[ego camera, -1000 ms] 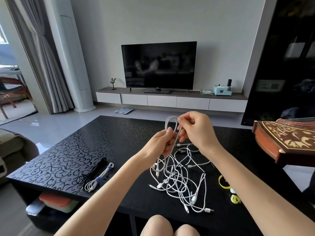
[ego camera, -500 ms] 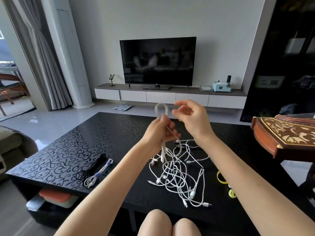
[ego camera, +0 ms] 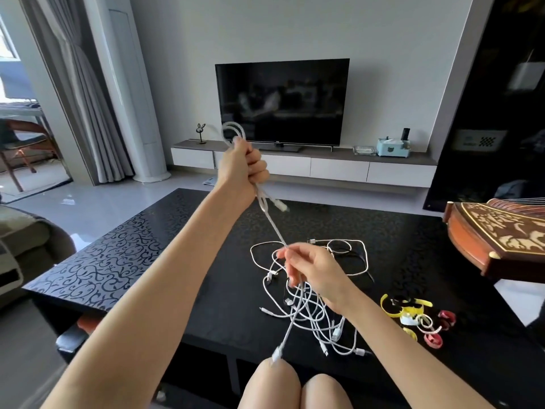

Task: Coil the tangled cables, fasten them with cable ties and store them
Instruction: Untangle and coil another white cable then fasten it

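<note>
White cable: loops stick up above L hand, fist clenched round it. Strand runs taut down to R hand, which pinches it. Cable tangle lies under R hand on worktop; cable ties near, to R hand's right.

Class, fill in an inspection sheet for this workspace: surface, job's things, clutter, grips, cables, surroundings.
Surface: black patterned table, glossy.
Job's things: tangled white cables on it; yellow and red cable ties at their right.
Clutter: wooden stringed instrument at the table's right.
Grips: left grip raised, holds coiled loops; right grip pinches the same cable lower.
Cables: held cable taut between grips, its end hanging by the knee.
Surroundings: television, curtain.
</note>
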